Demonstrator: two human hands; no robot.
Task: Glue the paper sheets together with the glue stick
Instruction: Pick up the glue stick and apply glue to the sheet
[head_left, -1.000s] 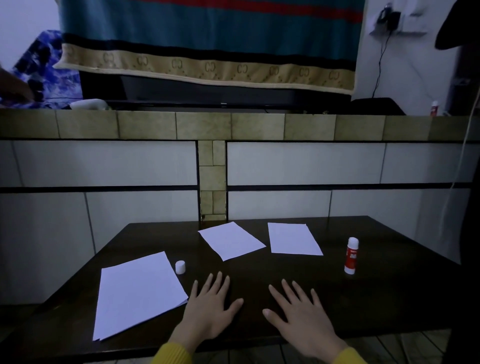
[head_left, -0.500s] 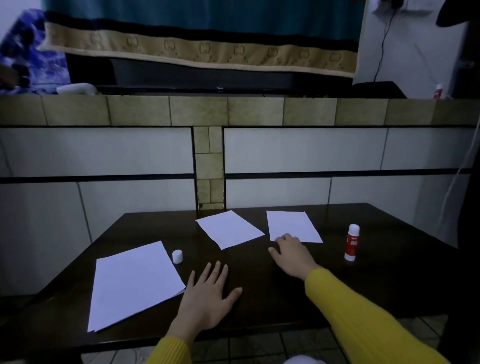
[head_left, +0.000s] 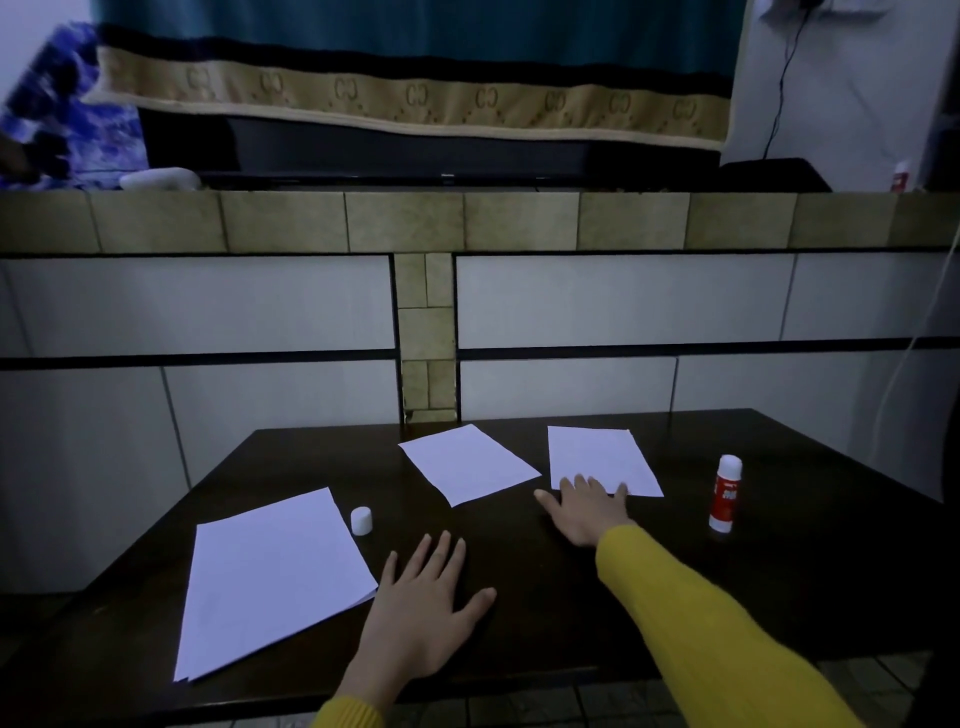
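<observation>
Glue stick, red-and-white, uncapped (head_left: 725, 492): upright at right of dark wooden surface (head_left: 571, 597). Small white paper sheet (head_left: 602, 460): right hand (head_left: 587, 512), fingers spread on near edge. Left hand (head_left: 421, 618): flat, fingers splayed, holding nothing.

2 bare hands (head_left: 423, 603), mustard-yellow knit sleeves (head_left: 701, 639), ribbed cuffs.

One head-worn camera looks forward and down, close over the dark table (head_left: 779, 597), facing the tiled wall (head_left: 623, 301).

Dark table (head_left: 779, 597), tiled wall (head_left: 260, 306)
</observation>
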